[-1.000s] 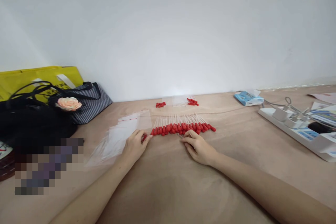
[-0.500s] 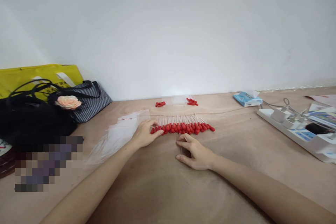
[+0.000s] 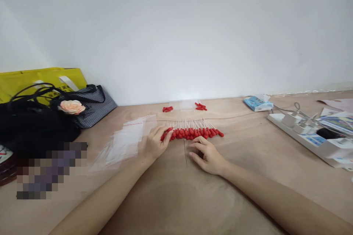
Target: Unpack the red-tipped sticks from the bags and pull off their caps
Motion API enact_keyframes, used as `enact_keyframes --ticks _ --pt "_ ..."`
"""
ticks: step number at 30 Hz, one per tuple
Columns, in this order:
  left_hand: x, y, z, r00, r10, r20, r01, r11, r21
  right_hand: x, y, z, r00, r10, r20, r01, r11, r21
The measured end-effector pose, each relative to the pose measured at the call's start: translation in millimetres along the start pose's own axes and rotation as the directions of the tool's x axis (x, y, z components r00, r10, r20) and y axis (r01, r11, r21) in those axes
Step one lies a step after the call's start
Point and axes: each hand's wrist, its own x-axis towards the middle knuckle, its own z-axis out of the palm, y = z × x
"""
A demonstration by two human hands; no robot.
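A row of red-headed sticks [image 3: 190,132] lies across the table, thin pale shafts pointing to the wall. My left hand [image 3: 157,143] is at the row's left end, thumb and fingers closed around a red head; its shaft is mostly hidden. My right hand [image 3: 208,157] rests on the table just below the row, fingers curled and thumb apart, with nothing visible between them. Just left of its fingertips lies a thin clear stick-like piece [image 3: 185,154], its near end toward me. Clear zip bags [image 3: 125,143] lie in an overlapping pile left of my left hand.
By the wall are two small red clusters [image 3: 167,109] [image 3: 201,107] with a clear bag [image 3: 186,105] between them. A tissue pack [image 3: 257,103] and a power strip [image 3: 303,136] with plugs stand right. Bags [image 3: 96,106] and a black item with a fabric flower [image 3: 72,107] fill the left.
My left hand has moved right along the row and closed on a red head. My right hand's fingers have come away from the thin clear piece, which now lies on the table.
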Motion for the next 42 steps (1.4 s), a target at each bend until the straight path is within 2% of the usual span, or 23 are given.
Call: enact_keyframes --ticks 2,4,8,10,14,16,19,29,34,38,42 --pt "-9.1 5.0 -7.4 0.997 0.040 -0.067 -0.042 0.999 -0.017 -1.4 1.1 -0.3 0.999 -0.020 -0.031 0.019 0.999 -0.029" --pt "-18.3 9.8 -14.4 0.996 0.067 -0.058 -0.071 0.996 -0.062 -2.8 1.8 -0.6 0.997 -0.041 -0.067 0.038 0.998 -0.055" --pt "-29.7 16.1 -20.9 0.990 0.097 0.101 -0.067 0.961 -0.268 -5.1 2.9 -3.0 0.973 -0.109 -0.204 0.075 0.983 -0.170" --pt "-30.7 17.2 -20.8 0.973 0.122 0.196 -0.045 0.933 -0.357 -5.7 2.9 -5.0 0.961 -0.156 -0.227 0.094 0.960 -0.263" --pt "-29.4 17.6 -19.0 0.946 0.155 0.286 -0.011 0.893 -0.449 -4.9 1.8 -7.3 0.969 -0.221 -0.111 0.169 0.920 -0.354" --pt "-29.5 18.1 -18.5 0.936 0.167 0.310 0.004 0.876 -0.482 -4.2 2.1 -6.4 0.970 -0.240 -0.046 0.209 0.910 -0.358" --pt "-30.3 19.3 -17.9 0.922 0.192 0.336 0.007 0.861 -0.509 -3.8 4.3 -3.5 0.967 -0.255 -0.010 0.236 0.910 -0.341" --pt "-31.3 20.5 -15.3 0.922 0.219 0.319 -0.033 0.866 -0.500 -4.4 11.0 -0.9 0.967 -0.249 0.055 0.254 0.923 -0.290" --pt "-28.4 30.8 -16.9 0.939 0.162 0.304 -0.049 0.936 -0.348 -5.2 9.2 -0.5 0.968 -0.245 0.061 0.250 0.903 -0.350" --pt "-29.0 35.3 -9.6 0.930 0.194 0.313 -0.142 0.973 -0.181 -5.2 5.2 -0.4 0.958 -0.276 0.080 0.284 0.863 -0.418" --pt "-32.1 34.1 -2.0 0.913 0.289 0.289 -0.273 0.957 -0.097 -5.1 3.8 -0.7 0.937 -0.334 0.103 0.343 0.823 -0.453"
